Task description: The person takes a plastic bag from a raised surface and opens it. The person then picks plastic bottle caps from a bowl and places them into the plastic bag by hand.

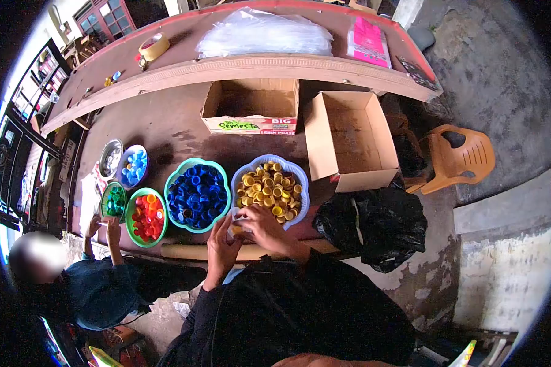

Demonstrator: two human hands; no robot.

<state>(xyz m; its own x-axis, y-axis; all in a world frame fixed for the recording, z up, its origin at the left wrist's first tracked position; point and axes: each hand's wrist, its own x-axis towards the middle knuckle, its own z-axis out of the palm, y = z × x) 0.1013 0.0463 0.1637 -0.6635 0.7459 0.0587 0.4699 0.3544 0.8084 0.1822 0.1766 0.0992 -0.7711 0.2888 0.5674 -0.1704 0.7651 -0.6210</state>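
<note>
My left hand (221,248) and my right hand (264,231) come together at the table's front edge, fingers bent around a small, partly hidden item with clear plastic and a yellowish part. Just beyond my right hand stands a lavender basket (305,194) of yellow caps (269,186). Beside it, to the left, a mint-green basket (228,205) holds dark blue caps (199,194). Further left are a green basket (130,229) with red and orange caps (148,215), and a smaller bowl with green caps (114,200).
A co-worker (101,284) sits at the left, hands by the green caps. Two open cardboard boxes (249,119) (355,137) stand behind the baskets. A black plastic bag (379,229) lies right. Clear bags (263,33) and tape (153,46) rest on the raised shelf.
</note>
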